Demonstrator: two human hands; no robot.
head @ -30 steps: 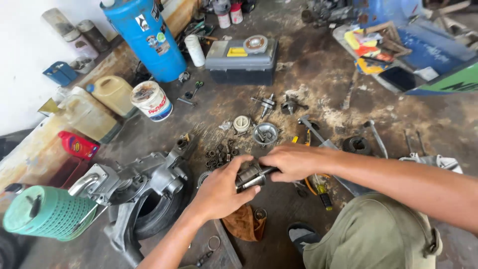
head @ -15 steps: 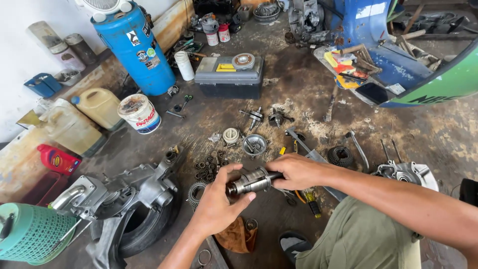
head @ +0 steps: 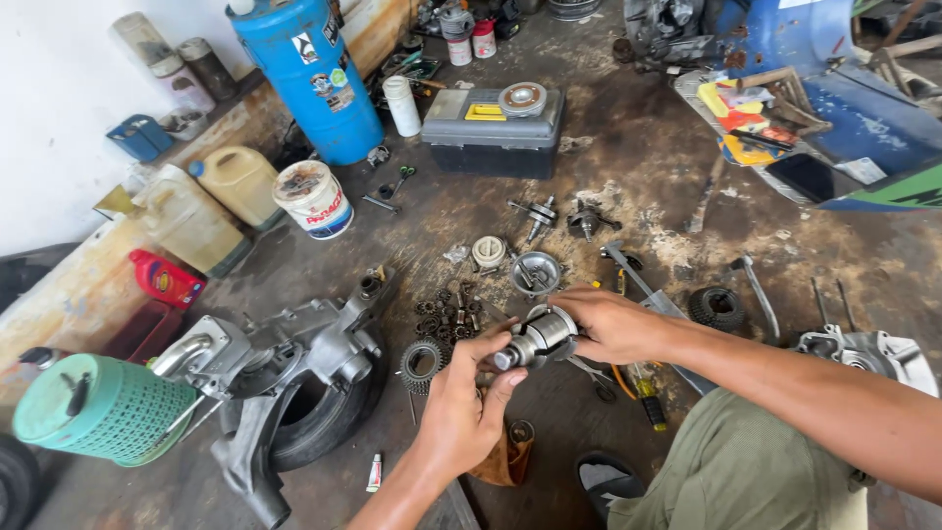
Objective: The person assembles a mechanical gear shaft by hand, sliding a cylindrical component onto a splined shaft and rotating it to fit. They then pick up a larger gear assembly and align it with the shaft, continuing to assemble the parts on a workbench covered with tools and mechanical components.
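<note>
Both my hands hold a grey metal cylindrical engine part (head: 536,339) with a short shaft, low over the stained concrete floor. My right hand (head: 613,324) grips its wide end from the right. My left hand (head: 466,402) comes from below and its fingers pinch the narrow shaft end. Just beyond the part lie a metal cup-shaped piece (head: 536,272), a small round white part (head: 488,251), a toothed gear ring (head: 422,361) and a heap of several small dark gears (head: 446,309).
An engine casing (head: 285,358) rests on a black tyre at left, beside a green mesh basket (head: 98,412). Behind stand a blue drum (head: 309,74), jugs, a white bucket (head: 314,199) and a grey toolbox (head: 494,130). Screwdrivers (head: 638,388), a small knobby wheel (head: 716,307) and another casing (head: 868,353) lie right.
The camera has tilted and moved closer. The hands have turned the metal part so its shaft end points toward my left hand, and the grip has shifted along it.
</note>
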